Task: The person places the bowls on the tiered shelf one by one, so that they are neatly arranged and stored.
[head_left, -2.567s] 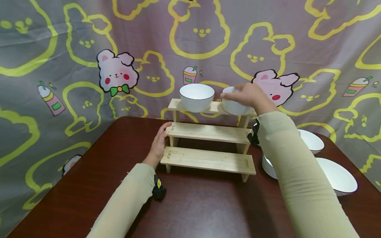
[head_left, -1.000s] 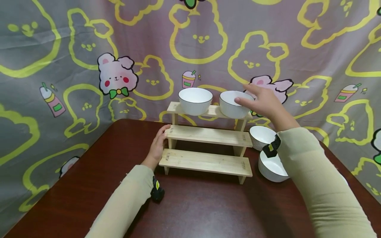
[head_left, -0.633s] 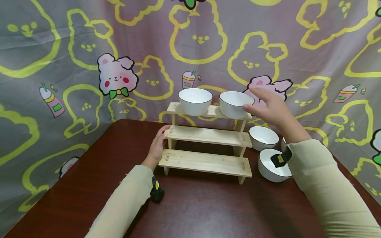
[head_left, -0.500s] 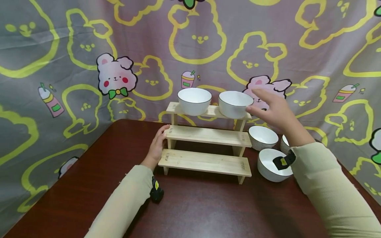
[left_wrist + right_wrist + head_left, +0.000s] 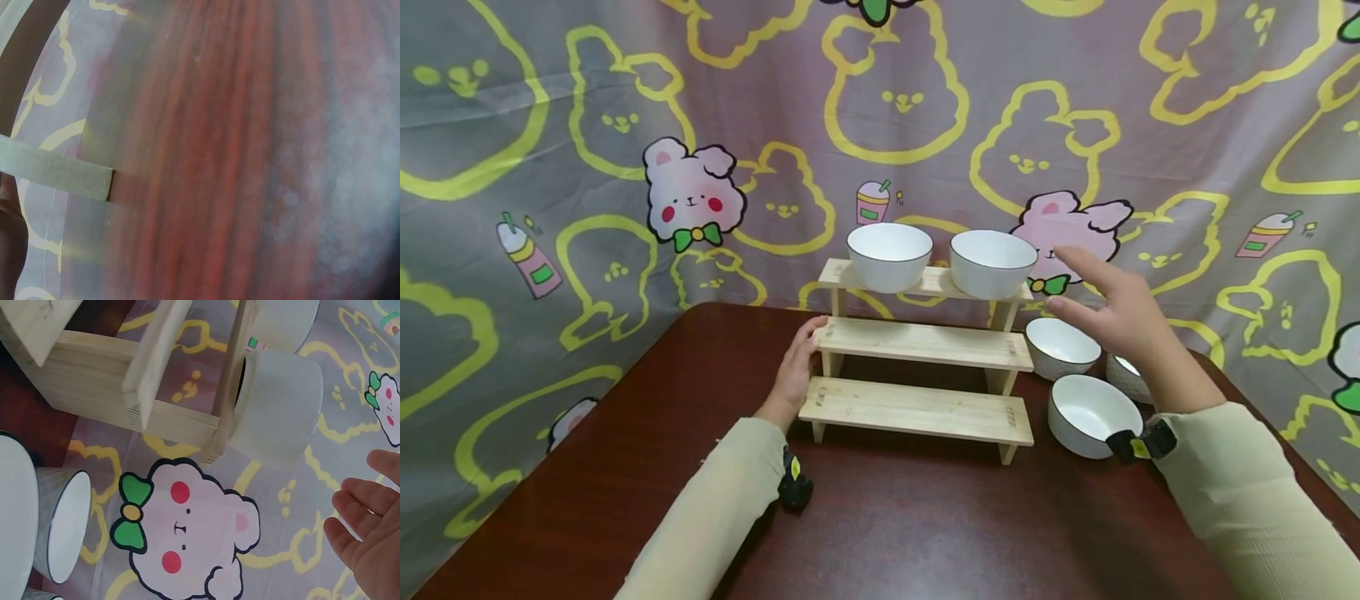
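A three-tier wooden display stand (image 5: 917, 342) stands on the table. Its left side is held by my left hand (image 5: 793, 371), fingers at the end of the middle step; part of that hand is hidden behind the wood. On the top step sit two white bowls with dark rims, a left bowl (image 5: 890, 260) and a right bowl (image 5: 992, 267), side by side. My right hand (image 5: 1123, 312) is in the air to the right of the right bowl, apart from it. Its fingers and thumb are spread and hold nothing, as the right wrist view also shows.
Right of the stand, more white bowls are on the dark red-brown table (image 5: 887, 517): a back bowl (image 5: 1060, 348), a front bowl (image 5: 1086, 417) and another bowl (image 5: 1126, 379) partly behind my right arm. A patterned curtain (image 5: 760, 100) hangs close behind the stand.
My right hand has let go of the right bowl on the top step and drawn away to the right and down. The left hand stays at the stand.
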{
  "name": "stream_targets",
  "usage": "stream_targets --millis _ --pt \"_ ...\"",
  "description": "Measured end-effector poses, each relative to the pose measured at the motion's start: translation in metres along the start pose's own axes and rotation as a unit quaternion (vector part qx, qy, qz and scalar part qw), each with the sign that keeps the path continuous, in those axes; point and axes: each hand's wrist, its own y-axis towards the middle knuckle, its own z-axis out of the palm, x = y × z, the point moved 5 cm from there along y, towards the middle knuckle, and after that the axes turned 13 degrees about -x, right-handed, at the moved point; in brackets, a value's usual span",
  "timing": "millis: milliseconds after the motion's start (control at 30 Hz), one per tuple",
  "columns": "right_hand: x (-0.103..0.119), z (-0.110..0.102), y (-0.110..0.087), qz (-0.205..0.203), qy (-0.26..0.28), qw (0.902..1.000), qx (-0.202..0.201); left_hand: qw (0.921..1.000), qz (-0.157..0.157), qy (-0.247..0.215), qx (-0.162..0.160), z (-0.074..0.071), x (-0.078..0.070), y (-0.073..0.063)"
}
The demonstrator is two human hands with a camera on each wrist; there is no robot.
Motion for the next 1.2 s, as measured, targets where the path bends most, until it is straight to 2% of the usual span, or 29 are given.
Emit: stream_targets --millis 133,267,433,633,900,1200 --pt "-0.003 -0.001 -0.010 0.002 0.003 1.0000 -0.004 1.0000 -0.001 0.001 -0.001 0.000 0.000 0.000" --pt "-0.011 -0.002 -0.021 0.026 0.008 0.9996 -0.005 1.0000 0.004 -0.003 -0.003 -0.001 0.000 0.002" --pt "-0.025 -0.003 -0.038 0.054 -0.014 0.9984 -0.007 1.0000 0.005 -0.005 -0.001 -0.001 0.000 0.002" --pt "-0.046 -0.002 -0.060 0.101 -0.034 0.9943 0.013 1.0000 0.000 0.001 -0.002 0.000 -0.002 0.002" --pt "-0.065 0.005 -0.081 0.119 -0.049 0.9908 0.042 0.9999 -0.012 -0.005 0.001 0.001 0.000 0.001" --pt "-0.080 0.012 -0.095 0.153 -0.069 0.9828 0.077 1.0000 -0.007 0.000 -0.001 0.001 0.001 0.000"
